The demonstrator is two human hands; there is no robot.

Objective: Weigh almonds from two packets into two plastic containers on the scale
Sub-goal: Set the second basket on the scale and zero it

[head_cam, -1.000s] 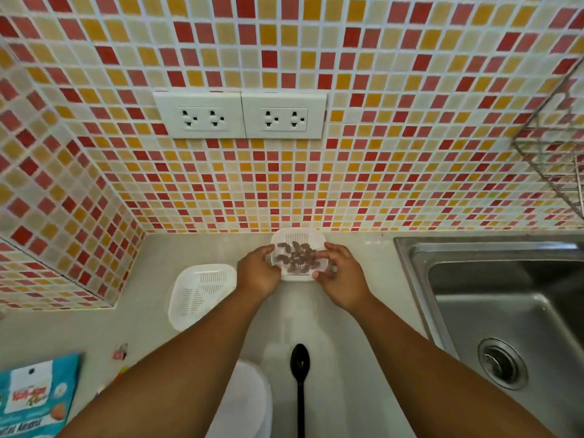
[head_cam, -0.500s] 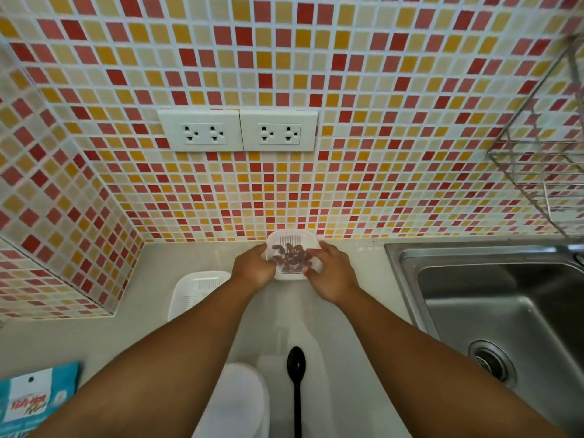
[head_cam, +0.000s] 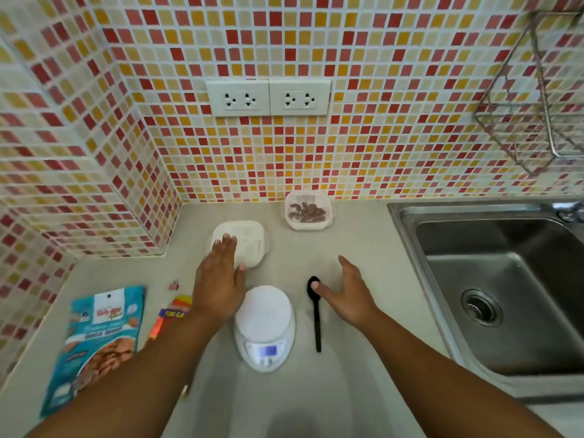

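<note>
A white plastic container with almonds [head_cam: 308,211] stands against the tiled wall. An empty white container [head_cam: 249,240] sits to its left and nearer me. My left hand [head_cam: 221,279] hovers open over that container's near left edge, fingers spread. My right hand [head_cam: 346,294] is open above the counter, its thumb over the bowl of a black spoon [head_cam: 317,314]. A white digital scale [head_cam: 264,327] with nothing on its platform sits between my arms. A teal almond packet [head_cam: 99,339] lies at the left; an orange packet [head_cam: 169,314] shows partly beside my left arm.
A steel sink [head_cam: 502,298] fills the right side. A wire rack [head_cam: 537,99] hangs on the tiled wall at upper right, and two sockets [head_cam: 268,98] sit above the containers. A small pink clip [head_cam: 173,284] lies near the teal packet.
Both hands have let go of the container with almonds, which stays at the wall, and pulled back toward me. The left hand moved over the empty container, the right beside the spoon.
</note>
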